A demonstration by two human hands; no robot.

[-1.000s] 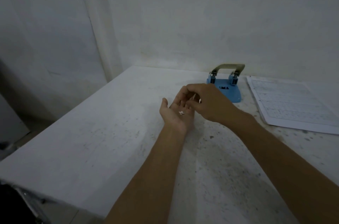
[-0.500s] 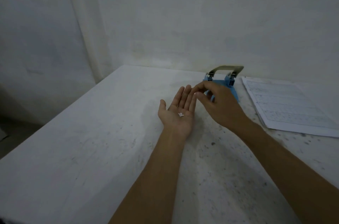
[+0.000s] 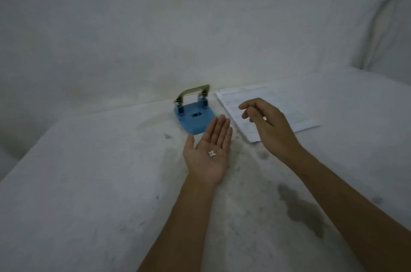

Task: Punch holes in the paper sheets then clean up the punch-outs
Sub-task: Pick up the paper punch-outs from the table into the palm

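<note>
My left hand (image 3: 208, 151) lies palm up over the white table, fingers flat and together, with a few small white punch-outs (image 3: 211, 153) resting on the palm. My right hand (image 3: 268, 126) hovers to its right, fingers loosely curled and apart, holding nothing I can see. A blue hole punch (image 3: 193, 116) with a metal lever stands just beyond my left fingertips. The stack of printed paper sheets (image 3: 264, 107) lies to the right of the punch, partly under my right hand.
The white table (image 3: 89, 182) is stained, with a dark patch (image 3: 300, 209) near my right forearm. A white wall rises right behind the punch and the paper. The table's left edge drops away at the far left.
My right hand has drawn back from my left palm to the right, over the paper. The view has swung right. My left palm stays flat with the punch-outs.
</note>
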